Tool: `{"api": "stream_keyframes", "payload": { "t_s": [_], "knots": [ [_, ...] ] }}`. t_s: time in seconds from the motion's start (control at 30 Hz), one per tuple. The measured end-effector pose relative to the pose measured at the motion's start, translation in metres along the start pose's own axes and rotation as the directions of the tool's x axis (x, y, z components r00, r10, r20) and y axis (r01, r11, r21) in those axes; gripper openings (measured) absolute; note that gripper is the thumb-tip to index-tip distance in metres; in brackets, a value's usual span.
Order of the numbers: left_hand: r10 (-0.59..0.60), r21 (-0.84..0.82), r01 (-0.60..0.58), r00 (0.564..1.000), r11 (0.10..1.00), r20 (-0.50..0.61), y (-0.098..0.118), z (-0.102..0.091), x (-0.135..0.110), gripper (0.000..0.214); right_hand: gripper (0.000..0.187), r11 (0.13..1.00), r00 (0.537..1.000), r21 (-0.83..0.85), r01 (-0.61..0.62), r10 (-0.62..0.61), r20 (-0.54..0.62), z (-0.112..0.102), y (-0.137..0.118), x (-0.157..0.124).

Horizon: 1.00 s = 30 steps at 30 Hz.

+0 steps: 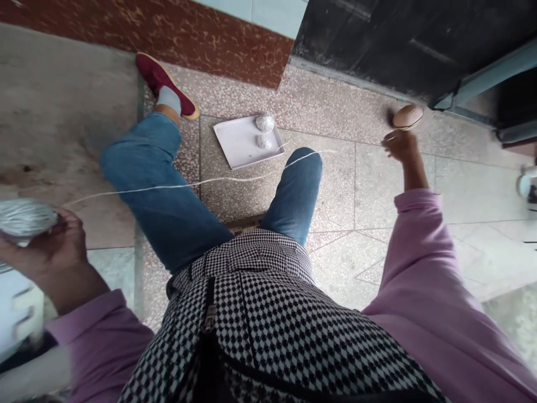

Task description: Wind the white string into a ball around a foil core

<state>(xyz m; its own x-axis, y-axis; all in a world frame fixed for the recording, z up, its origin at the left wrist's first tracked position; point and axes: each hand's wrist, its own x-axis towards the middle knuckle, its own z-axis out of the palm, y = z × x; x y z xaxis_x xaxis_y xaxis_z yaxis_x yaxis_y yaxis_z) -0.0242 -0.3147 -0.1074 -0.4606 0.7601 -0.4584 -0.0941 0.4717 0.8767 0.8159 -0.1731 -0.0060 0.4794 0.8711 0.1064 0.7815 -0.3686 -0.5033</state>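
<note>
Floor: speckled terrazzo tiles (pixel 377 184) with grey joints; a bare concrete slab (pixel 54 112) fills the upper left of the frame.
Walls: red speckled skirting (pixel 188 33) along the top edge; a dark door (pixel 398 39) at upper right.
Strand (pixel 188 184): white thread. Its long axis lies nearly level across the frame and rises slightly to the right. It runs from the left edge over the jeans (pixel 168 201) to the bent knee at centre, then blurs out, pointing toward the upper right.
Thread ball (pixel 23 218): silvery-white, at the left edge, lower half of the frame.
Left hand (pixel 54 246): fingers closed around the thread ball.
Right hand (pixel 400 144): raised at upper right, fingers bunched and blurred — cannot tell whether the strand is pinched between them.
Tray (pixel 235 151): white, flat on the tiles at upper centre, with 2 small wound balls (pixel 265 122) at its far corner.
Tan oval object (pixel 408 116): just above the right hand; what it is cannot be told.
</note>
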Motion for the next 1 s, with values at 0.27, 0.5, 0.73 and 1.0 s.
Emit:
{"api": "stream_keyframes", "payload": {
  "t_s": [0.27, 0.5, 0.73, 1.0],
  "knots": [
    [0.193, -0.538, -0.189, 0.98, 0.822, -0.051, 0.019, 0.081, -0.03, 0.052, 0.044, 0.873, 0.745, 0.302, 0.383, -0.485, 0.458, 0.168, -0.117, -0.101],
    [0.084, -0.795, -0.023, 0.996, 0.606, 0.035, 0.052, 0.158, -0.071, 0.047, 0.079, 0.614, 0.418, 0.758, 0.217, -0.761, 0.497, 0.287, -0.302, -0.247],
    [0.106, -0.806, -0.054, 0.994, 0.589, 0.011, 0.057, 0.149, -0.071, 0.042, 0.073, 0.632, 0.321, 0.738, -0.237, -0.666, 0.674, 0.287, -0.287, -0.284],
    [0.044, -0.77, -0.12, 0.992, 0.627, -0.118, 0.041, 0.109, -0.055, 0.046, 0.086, 0.678, 0.633, 0.724, -0.124, -0.508, 0.584, 0.188, -0.149, -0.185]
  ]
}}
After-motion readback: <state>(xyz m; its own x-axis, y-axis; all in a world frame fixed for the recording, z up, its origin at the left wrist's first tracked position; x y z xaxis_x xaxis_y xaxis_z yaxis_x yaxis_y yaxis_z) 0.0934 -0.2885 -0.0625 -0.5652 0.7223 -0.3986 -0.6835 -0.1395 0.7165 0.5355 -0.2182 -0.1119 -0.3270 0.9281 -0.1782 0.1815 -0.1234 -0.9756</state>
